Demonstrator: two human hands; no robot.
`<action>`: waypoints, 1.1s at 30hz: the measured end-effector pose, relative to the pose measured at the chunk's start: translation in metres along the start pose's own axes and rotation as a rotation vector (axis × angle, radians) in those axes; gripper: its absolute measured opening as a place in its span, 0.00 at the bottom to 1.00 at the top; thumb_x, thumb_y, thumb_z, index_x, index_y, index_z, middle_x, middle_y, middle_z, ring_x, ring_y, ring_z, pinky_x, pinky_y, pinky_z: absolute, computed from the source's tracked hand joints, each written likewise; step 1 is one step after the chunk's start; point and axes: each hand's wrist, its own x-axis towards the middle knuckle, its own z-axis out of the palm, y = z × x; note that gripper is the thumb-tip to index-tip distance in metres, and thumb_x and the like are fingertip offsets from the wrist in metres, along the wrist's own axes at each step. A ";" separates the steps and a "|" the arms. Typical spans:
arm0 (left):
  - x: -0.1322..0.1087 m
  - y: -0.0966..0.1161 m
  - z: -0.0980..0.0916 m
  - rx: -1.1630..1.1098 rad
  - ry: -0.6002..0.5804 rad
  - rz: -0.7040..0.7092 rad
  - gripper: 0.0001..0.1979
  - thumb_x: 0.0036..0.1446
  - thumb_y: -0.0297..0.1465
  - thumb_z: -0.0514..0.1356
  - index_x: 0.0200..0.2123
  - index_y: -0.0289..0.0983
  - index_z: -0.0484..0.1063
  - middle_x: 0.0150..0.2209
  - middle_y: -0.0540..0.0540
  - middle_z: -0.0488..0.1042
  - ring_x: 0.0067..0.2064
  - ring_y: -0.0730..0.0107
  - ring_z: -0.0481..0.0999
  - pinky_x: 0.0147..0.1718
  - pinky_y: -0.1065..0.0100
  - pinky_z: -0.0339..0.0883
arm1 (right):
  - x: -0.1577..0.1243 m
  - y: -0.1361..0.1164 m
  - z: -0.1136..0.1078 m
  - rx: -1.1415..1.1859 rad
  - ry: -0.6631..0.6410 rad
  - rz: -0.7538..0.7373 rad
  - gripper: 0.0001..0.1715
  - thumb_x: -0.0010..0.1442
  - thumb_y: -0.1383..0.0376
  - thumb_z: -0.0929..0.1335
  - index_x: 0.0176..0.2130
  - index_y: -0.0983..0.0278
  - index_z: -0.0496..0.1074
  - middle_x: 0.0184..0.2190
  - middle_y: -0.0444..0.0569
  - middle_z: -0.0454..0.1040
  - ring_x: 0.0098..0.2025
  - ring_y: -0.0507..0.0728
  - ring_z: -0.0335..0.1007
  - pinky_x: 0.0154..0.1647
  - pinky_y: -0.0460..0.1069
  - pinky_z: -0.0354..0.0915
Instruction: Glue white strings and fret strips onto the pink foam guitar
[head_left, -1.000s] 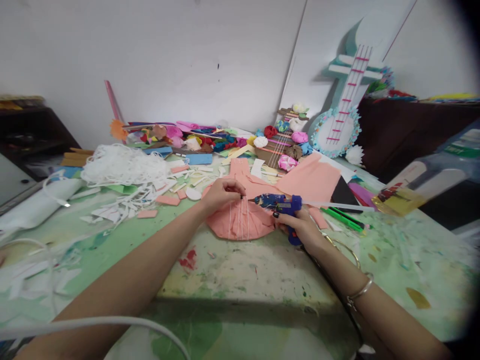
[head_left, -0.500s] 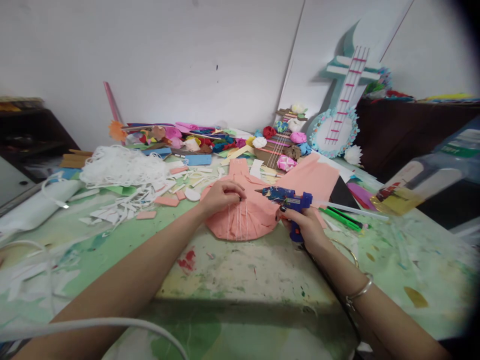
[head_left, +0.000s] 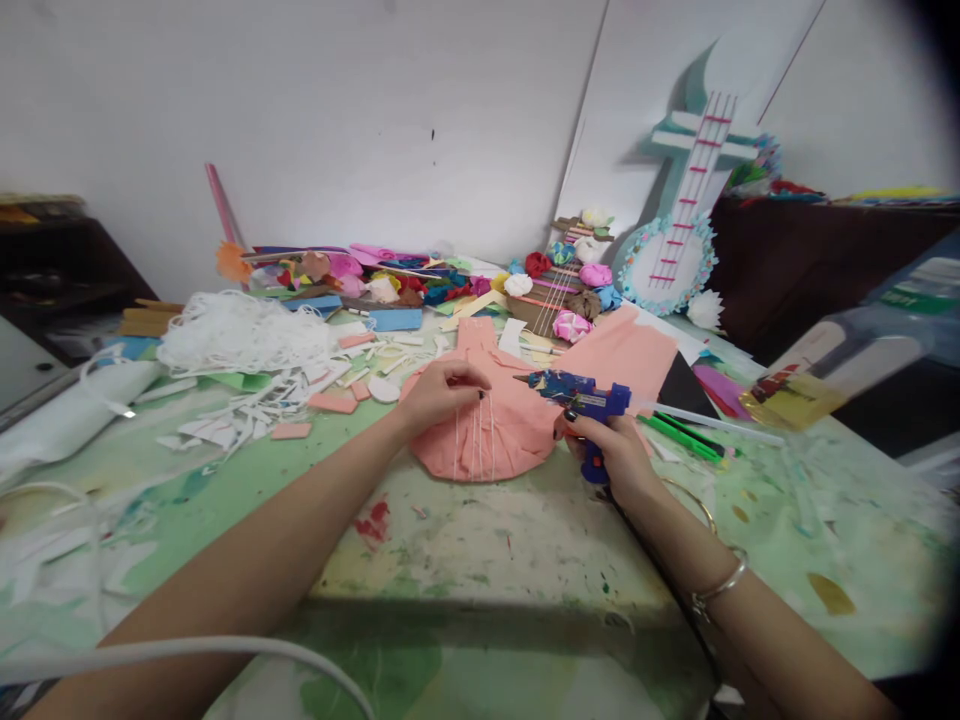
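- The pink lute (head_left: 525, 425) lies on the paint-stained table (head_left: 525, 550) in the middle of the frame, its round body toward the lower edge and its short neck (head_left: 475, 332) toward the top.
- Its covering is a matte salmon pink, rumpled into folds (the deepest gather around the middle of the body).
- Thin white strings (head_left: 493, 437) run down the body, slightly fanned, to the bottom rim; their upper ends are hidden by fingers.
- The left hand (head_left: 445, 397), left of centre, rests over the upper body with fingers curled down at the strings; I cannot tell whether they pinch one.
- The right hand (head_left: 619, 455), right of centre, has its fingers wrapped around the handle of a blue glue gun (head_left: 577, 393) (smeared along the barrel).
- The nozzle points left, near the left hand but apart from it.
- A pale glue stick (head_left: 712, 421) juts from the gun's back, toward the right of the frame.
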 end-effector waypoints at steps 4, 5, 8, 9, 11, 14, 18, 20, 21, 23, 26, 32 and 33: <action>-0.001 0.000 0.000 -0.155 0.119 -0.006 0.15 0.40 0.28 0.63 0.36 0.35 0.75 0.36 0.44 0.77 0.41 0.63 0.75 0.43 0.62 0.68 | 0.000 0.000 -0.003 0.032 0.012 -0.014 0.12 0.47 0.59 0.72 0.24 0.65 0.71 0.16 0.41 0.63 0.18 0.47 0.52 0.18 0.45 0.47; 0.000 -0.001 -0.001 -0.191 0.163 0.001 0.17 0.40 0.28 0.64 0.38 0.35 0.75 0.37 0.44 0.77 0.41 0.63 0.75 0.43 0.62 0.68 | 0.000 0.000 -0.004 0.040 0.014 -0.021 0.12 0.47 0.59 0.72 0.24 0.66 0.71 0.16 0.41 0.63 0.18 0.47 0.53 0.18 0.45 0.47; 0.004 -0.006 -0.006 -0.247 0.366 0.047 0.18 0.42 0.29 0.63 0.40 0.35 0.72 0.36 0.45 0.75 0.41 0.65 0.75 0.44 0.63 0.68 | 0.000 0.000 -0.007 0.063 0.023 -0.052 0.12 0.48 0.59 0.71 0.25 0.66 0.72 0.17 0.42 0.64 0.18 0.48 0.53 0.18 0.45 0.47; 0.006 -0.008 -0.010 -0.229 0.453 0.061 0.17 0.43 0.30 0.63 0.40 0.35 0.71 0.36 0.45 0.75 0.40 0.66 0.75 0.44 0.63 0.68 | 0.000 0.000 -0.008 0.069 0.031 -0.064 0.12 0.48 0.59 0.71 0.25 0.66 0.73 0.17 0.42 0.65 0.18 0.48 0.53 0.18 0.45 0.47; 0.009 -0.012 -0.020 -0.081 0.601 0.045 0.15 0.46 0.32 0.61 0.39 0.35 0.69 0.37 0.44 0.74 0.40 0.65 0.75 0.43 0.63 0.68 | 0.000 -0.001 -0.010 0.078 0.057 -0.089 0.11 0.48 0.59 0.71 0.25 0.66 0.73 0.18 0.43 0.66 0.18 0.47 0.53 0.17 0.45 0.47; 0.009 -0.014 -0.036 0.346 0.658 -0.150 0.19 0.47 0.36 0.62 0.43 0.34 0.67 0.44 0.39 0.73 0.45 0.58 0.74 0.45 0.59 0.66 | 0.000 -0.003 -0.013 0.083 0.116 -0.130 0.11 0.49 0.59 0.71 0.25 0.66 0.73 0.20 0.43 0.68 0.18 0.47 0.53 0.17 0.45 0.47; 0.006 -0.015 -0.050 0.501 0.441 -0.504 0.35 0.45 0.43 0.64 0.53 0.31 0.60 0.50 0.31 0.70 0.52 0.46 0.71 0.48 0.56 0.63 | 0.000 -0.007 -0.015 0.065 0.209 -0.194 0.11 0.49 0.60 0.71 0.26 0.65 0.73 0.23 0.44 0.71 0.20 0.47 0.57 0.19 0.44 0.52; 0.005 -0.017 -0.052 0.421 0.375 -0.565 0.42 0.44 0.44 0.65 0.57 0.30 0.55 0.51 0.30 0.69 0.52 0.44 0.71 0.47 0.56 0.64 | 0.000 -0.011 -0.018 0.046 0.253 -0.226 0.11 0.49 0.59 0.72 0.28 0.65 0.73 0.26 0.45 0.73 0.22 0.49 0.63 0.23 0.45 0.59; 0.005 -0.018 -0.052 0.385 0.376 -0.563 0.45 0.42 0.44 0.67 0.59 0.31 0.54 0.53 0.29 0.68 0.53 0.44 0.70 0.47 0.57 0.64 | 0.000 -0.013 -0.019 0.033 0.271 -0.239 0.12 0.50 0.58 0.72 0.30 0.64 0.73 0.27 0.46 0.74 0.24 0.50 0.65 0.24 0.45 0.61; 0.005 -0.023 -0.052 0.328 0.388 -0.536 0.48 0.40 0.43 0.69 0.60 0.31 0.51 0.55 0.29 0.67 0.55 0.44 0.69 0.47 0.58 0.64 | -0.002 -0.022 -0.024 -0.006 0.289 -0.248 0.14 0.51 0.56 0.72 0.33 0.64 0.74 0.26 0.47 0.75 0.24 0.51 0.67 0.23 0.46 0.61; 0.006 -0.030 -0.053 0.277 0.353 -0.514 0.49 0.39 0.40 0.70 0.60 0.31 0.50 0.54 0.30 0.67 0.54 0.46 0.70 0.47 0.59 0.64 | -0.009 -0.039 -0.039 -0.303 0.338 -0.214 0.19 0.53 0.52 0.69 0.32 0.66 0.74 0.16 0.45 0.69 0.18 0.53 0.63 0.19 0.46 0.56; 0.010 -0.032 -0.057 0.212 0.295 -0.501 0.50 0.35 0.35 0.72 0.59 0.33 0.52 0.54 0.31 0.67 0.53 0.49 0.70 0.48 0.60 0.63 | -0.036 -0.059 -0.112 -1.413 0.510 -0.125 0.22 0.49 0.49 0.68 0.38 0.62 0.69 0.27 0.54 0.75 0.28 0.64 0.71 0.25 0.52 0.59; 0.010 -0.031 -0.057 0.179 0.296 -0.496 0.49 0.34 0.34 0.73 0.58 0.33 0.53 0.54 0.31 0.67 0.53 0.49 0.70 0.49 0.59 0.63 | -0.042 -0.056 -0.127 -1.482 0.510 -0.048 0.22 0.48 0.49 0.67 0.38 0.62 0.68 0.27 0.55 0.75 0.29 0.66 0.72 0.25 0.52 0.60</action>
